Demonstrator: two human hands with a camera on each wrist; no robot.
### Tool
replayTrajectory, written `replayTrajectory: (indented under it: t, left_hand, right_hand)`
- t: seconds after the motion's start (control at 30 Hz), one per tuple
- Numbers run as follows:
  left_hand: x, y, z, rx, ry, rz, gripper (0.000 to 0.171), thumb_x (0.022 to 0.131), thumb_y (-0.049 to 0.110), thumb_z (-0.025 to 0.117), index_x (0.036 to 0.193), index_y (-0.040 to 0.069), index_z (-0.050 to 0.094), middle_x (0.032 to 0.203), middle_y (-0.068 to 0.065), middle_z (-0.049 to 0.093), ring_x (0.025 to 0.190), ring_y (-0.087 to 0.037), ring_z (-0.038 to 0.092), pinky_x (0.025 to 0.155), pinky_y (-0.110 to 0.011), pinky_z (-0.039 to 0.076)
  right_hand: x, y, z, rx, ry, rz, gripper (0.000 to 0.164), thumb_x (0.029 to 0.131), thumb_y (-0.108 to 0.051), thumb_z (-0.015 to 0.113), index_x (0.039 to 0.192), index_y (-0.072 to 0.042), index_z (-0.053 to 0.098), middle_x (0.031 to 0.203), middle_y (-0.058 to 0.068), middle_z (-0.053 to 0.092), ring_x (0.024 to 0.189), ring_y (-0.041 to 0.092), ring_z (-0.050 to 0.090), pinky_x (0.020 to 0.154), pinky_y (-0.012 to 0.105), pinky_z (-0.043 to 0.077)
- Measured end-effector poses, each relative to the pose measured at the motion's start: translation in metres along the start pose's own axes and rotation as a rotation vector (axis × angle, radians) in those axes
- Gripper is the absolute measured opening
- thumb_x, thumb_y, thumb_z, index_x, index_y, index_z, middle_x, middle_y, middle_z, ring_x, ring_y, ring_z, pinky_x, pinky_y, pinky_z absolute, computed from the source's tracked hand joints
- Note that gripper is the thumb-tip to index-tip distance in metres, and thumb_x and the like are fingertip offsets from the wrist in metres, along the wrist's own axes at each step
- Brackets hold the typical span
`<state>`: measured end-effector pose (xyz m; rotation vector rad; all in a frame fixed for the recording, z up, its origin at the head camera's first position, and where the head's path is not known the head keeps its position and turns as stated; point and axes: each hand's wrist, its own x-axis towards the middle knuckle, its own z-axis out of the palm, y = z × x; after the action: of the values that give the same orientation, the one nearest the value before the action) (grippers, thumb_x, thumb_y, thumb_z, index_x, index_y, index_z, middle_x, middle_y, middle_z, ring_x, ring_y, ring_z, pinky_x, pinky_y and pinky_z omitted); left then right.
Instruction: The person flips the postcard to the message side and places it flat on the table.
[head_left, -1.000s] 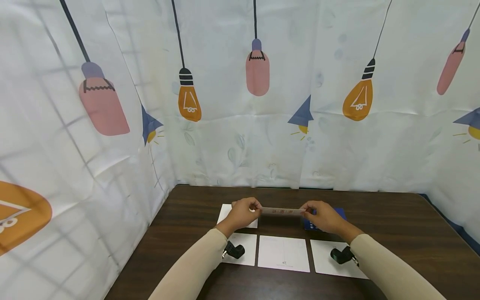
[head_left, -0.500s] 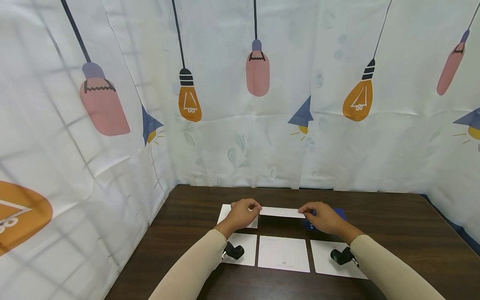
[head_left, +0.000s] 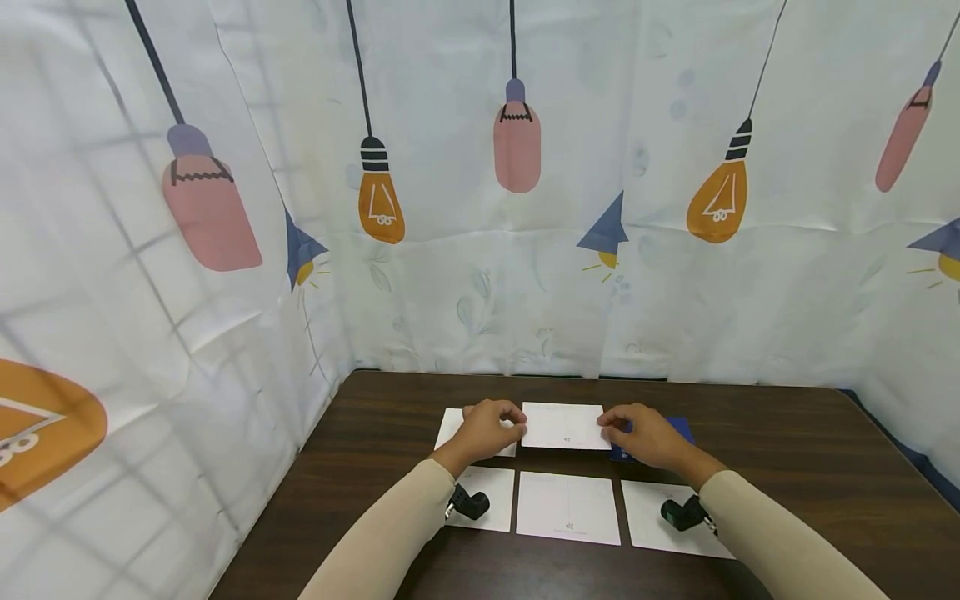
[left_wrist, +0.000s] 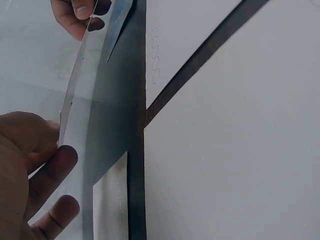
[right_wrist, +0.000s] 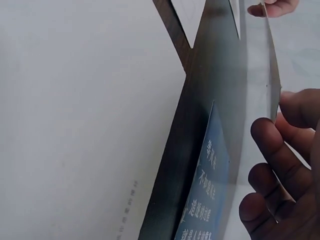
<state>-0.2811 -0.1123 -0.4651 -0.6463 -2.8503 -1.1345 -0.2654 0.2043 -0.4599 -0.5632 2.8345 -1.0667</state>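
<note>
Between my two hands a white card (head_left: 564,423) is held up by its side edges, its pale face turned toward me in the head view. My left hand (head_left: 489,428) pinches the left edge. On the opposite edge, my right hand (head_left: 643,433) pinches with thumb and fingertips, as the right wrist view shows. Seen from the left wrist, the card (left_wrist: 75,100) stands tilted, almost edge-on. Partly behind my right hand lies a blue card (right_wrist: 212,175) with white printed characters. Another white card (head_left: 452,423) lies partly hidden by my left hand.
Nearer to me, a row of white cards lies on the dark wooden table (head_left: 780,467): a left one (head_left: 491,492), a middle one (head_left: 567,508) and a right one (head_left: 652,525). A white curtain (head_left: 450,317) with printed lamps hangs behind the table.
The held card has turned from nearly edge-on, with small reddish print showing, to its white face toward me. Both hands have stayed in almost the same place.
</note>
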Motion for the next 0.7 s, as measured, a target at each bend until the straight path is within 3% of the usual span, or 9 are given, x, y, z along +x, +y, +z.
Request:
replayTrajectory:
  t: [0.23, 0.7]
  left_hand:
    - [-0.001, 0.002, 0.000, 0.009, -0.016, -0.012, 0.010, 0.092, 0.025, 0.075, 0.101, 0.021, 0.076, 0.096, 0.016, 0.071, 0.111, -0.020, 0.060, 0.096, -0.050, 0.023]
    - [0.000, 0.001, 0.005, 0.087, -0.020, 0.017, 0.013, 0.088, 0.023, 0.080, 0.100, 0.021, 0.076, 0.093, 0.015, 0.072, 0.110, -0.021, 0.059, 0.093, -0.050, 0.024]
  right_hand:
    - [0.000, -0.001, 0.001, -0.021, -0.029, -0.002, 0.024, 0.093, -0.023, 0.077, 0.114, -0.011, 0.074, 0.096, -0.007, 0.064, 0.097, 0.017, 0.059, 0.078, 0.035, 0.051]
    - [0.002, 0.010, 0.007, -0.037, -0.033, 0.021, 0.024, 0.089, -0.023, 0.082, 0.110, -0.015, 0.075, 0.091, -0.008, 0.062, 0.094, 0.016, 0.055, 0.082, 0.039, 0.049]
